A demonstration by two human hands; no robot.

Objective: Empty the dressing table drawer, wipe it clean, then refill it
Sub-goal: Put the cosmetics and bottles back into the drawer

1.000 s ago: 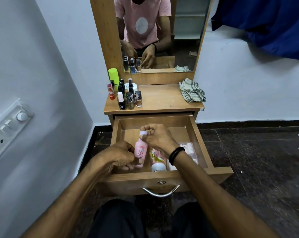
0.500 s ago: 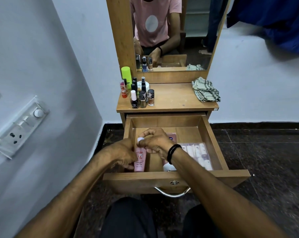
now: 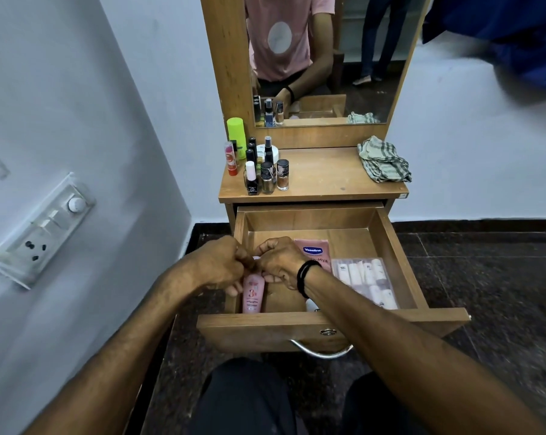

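Note:
The wooden drawer (image 3: pixel 400 262) of the dressing table is pulled out in front of me. Over its left part both hands hold a small pink bottle (image 3: pixel 252 295) upright. My left hand (image 3: pixel 216 266) grips its upper part from the left. My right hand (image 3: pixel 279 262), with a black band on the wrist, pinches its top from the right. A pink Vaseline tube (image 3: pixel 315 251) lies behind my right hand. A clear pack of white tubes (image 3: pixel 364 282) lies in the drawer's right part.
On the table top (image 3: pixel 325 180) stand several nail polish bottles (image 3: pixel 267 177), a green can (image 3: pixel 236 136) and a red-capped stick (image 3: pixel 230 158) at the left. A folded checked cloth (image 3: pixel 383 160) lies at the right. A mirror (image 3: pixel 328 58) rises behind; a switch panel (image 3: pixel 42 230) is on the left wall.
The pink bottle has moved lower and leftward into the drawer's left part. My left hand has shifted from the bottle's base up to its top, close to my right hand.

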